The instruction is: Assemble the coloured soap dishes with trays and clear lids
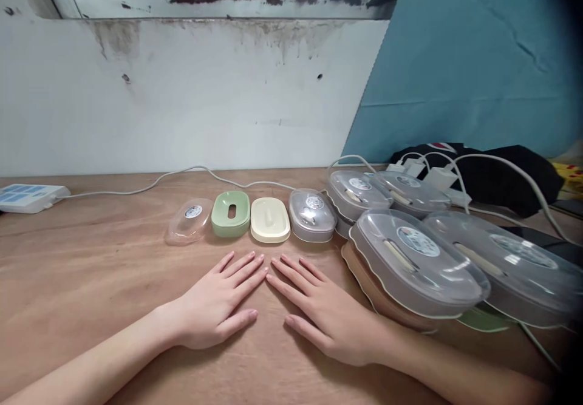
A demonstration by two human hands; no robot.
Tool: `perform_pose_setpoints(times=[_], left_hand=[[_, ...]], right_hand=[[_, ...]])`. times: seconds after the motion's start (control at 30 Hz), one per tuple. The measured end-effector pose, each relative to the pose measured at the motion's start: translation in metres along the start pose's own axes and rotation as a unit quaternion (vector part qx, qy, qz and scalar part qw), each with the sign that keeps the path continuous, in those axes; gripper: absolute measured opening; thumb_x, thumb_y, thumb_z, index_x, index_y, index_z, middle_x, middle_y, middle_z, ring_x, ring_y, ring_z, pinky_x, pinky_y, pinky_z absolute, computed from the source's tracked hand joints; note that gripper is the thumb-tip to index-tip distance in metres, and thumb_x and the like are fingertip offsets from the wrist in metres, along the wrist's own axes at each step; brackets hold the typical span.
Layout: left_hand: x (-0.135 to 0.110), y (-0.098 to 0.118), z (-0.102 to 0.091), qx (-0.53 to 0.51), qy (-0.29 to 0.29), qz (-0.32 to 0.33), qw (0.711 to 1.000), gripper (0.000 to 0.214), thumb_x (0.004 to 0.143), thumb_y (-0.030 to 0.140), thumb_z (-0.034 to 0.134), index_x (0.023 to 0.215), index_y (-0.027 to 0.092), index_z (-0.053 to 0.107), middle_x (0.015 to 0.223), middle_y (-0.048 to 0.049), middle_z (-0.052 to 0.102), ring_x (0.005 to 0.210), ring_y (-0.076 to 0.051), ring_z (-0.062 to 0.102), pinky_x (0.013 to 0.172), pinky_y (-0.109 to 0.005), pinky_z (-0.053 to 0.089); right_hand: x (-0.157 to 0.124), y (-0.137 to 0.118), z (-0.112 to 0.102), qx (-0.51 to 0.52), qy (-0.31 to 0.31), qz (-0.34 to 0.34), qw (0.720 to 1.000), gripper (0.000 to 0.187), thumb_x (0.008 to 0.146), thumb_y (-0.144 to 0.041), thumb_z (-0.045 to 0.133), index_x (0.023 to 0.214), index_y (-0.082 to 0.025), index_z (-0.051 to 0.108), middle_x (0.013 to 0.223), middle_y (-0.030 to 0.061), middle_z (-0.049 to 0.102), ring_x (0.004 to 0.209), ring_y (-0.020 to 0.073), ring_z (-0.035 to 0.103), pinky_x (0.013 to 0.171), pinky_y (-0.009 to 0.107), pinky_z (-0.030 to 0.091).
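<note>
My left hand [218, 305] and my right hand [319, 311] lie flat on the wooden table [91, 283], palms down, fingers stretched out, fingertips nearly meeting. Neither holds anything. Just beyond the fingertips stands a row of small parts: a clear lid [190, 220], a green soap tray [231, 212], a cream insert [269, 219] and a closed grey soap box [312, 214].
Several closed soap boxes with clear lids [416, 262] are piled at the right, close to my right wrist. A white power strip [28, 197] sits far left, its cable [191, 171] running along the wall. Chargers and dark cloth [496, 171] lie at the back right.
</note>
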State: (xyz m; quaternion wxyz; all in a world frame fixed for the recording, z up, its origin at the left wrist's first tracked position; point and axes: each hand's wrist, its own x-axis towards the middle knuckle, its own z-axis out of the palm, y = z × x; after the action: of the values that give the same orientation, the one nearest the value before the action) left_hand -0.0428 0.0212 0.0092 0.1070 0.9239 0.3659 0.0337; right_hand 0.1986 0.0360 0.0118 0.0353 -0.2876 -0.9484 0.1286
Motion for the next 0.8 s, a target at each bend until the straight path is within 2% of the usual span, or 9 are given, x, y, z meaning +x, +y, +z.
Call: perform_pose_setpoints(times=[0.27, 0.43, 0.57, 0.67, 0.73, 0.8], left_hand=[[-0.002, 0.002, 0.002, 0.009, -0.004, -0.019, 1.000, 0.062, 0.092, 0.040, 0.037, 0.144, 0.020, 0.009, 0.149, -0.0093, 0.008, 0.137, -0.025, 0.006, 0.110, -0.048, 0.008], [0.021, -0.006, 0.004, -0.005, 0.082, -0.080, 0.993, 0.070, 0.089, 0.041, 0.041, 0.143, 0.012, 0.008, 0.150, -0.0136, 0.003, 0.137, -0.025, 0.001, 0.111, -0.045, 0.014], [0.040, -0.010, 0.001, -0.014, 0.096, -0.082, 0.992, 0.067, 0.087, 0.039, 0.044, 0.141, 0.008, 0.019, 0.147, -0.0170, 0.019, 0.136, -0.026, 0.016, 0.109, -0.045, 0.022], [0.032, -0.006, 0.000, -0.018, 0.160, -0.054, 0.985, 0.056, 0.084, 0.033, 0.050, 0.132, 0.007, 0.037, 0.138, -0.0182, 0.039, 0.129, -0.026, 0.034, 0.105, -0.042, 0.032], [0.018, -0.004, 0.001, -0.044, 0.231, -0.014, 0.972, 0.035, 0.083, 0.026, 0.051, 0.114, 0.010, 0.056, 0.119, -0.0153, 0.059, 0.114, -0.025, 0.051, 0.097, -0.039, 0.043], [0.006, -0.003, 0.002, -0.076, 0.283, 0.024, 0.956, 0.020, 0.084, 0.022, 0.048, 0.087, 0.015, 0.066, 0.090, -0.0099, 0.070, 0.092, -0.022, 0.064, 0.084, -0.034, 0.052]], right_hand=[[0.000, -0.002, 0.001, -0.006, 0.010, -0.008, 1.000, 0.056, 0.092, -0.036, 0.036, 0.143, -0.019, 0.020, 0.150, 0.0089, 0.015, 0.137, 0.0247, 0.008, 0.110, 0.049, 0.012], [0.000, -0.003, 0.000, -0.009, 0.023, -0.002, 1.000, 0.061, 0.091, -0.038, 0.037, 0.142, -0.008, 0.020, 0.147, 0.0143, 0.022, 0.137, 0.0249, 0.013, 0.111, 0.047, 0.015], [-0.002, -0.001, 0.003, -0.008, 0.045, 0.017, 0.999, 0.069, 0.089, -0.037, 0.039, 0.142, -0.004, 0.012, 0.149, 0.0168, 0.016, 0.137, 0.0239, 0.011, 0.110, 0.044, 0.020], [-0.005, 0.000, 0.008, -0.003, 0.095, 0.039, 0.995, 0.072, 0.088, -0.033, 0.040, 0.143, -0.007, 0.002, 0.150, 0.0162, 0.006, 0.138, 0.0231, 0.004, 0.109, 0.043, 0.024], [-0.005, 0.001, 0.010, -0.006, 0.133, 0.049, 0.990, 0.074, 0.088, -0.029, 0.041, 0.143, -0.011, -0.004, 0.151, 0.0149, 0.001, 0.138, 0.0230, 0.000, 0.109, 0.044, 0.023], [-0.005, 0.002, 0.011, -0.007, 0.159, 0.054, 0.986, 0.079, 0.086, -0.028, 0.045, 0.143, -0.014, -0.007, 0.151, 0.0140, -0.002, 0.138, 0.0239, -0.002, 0.109, 0.045, 0.022]])
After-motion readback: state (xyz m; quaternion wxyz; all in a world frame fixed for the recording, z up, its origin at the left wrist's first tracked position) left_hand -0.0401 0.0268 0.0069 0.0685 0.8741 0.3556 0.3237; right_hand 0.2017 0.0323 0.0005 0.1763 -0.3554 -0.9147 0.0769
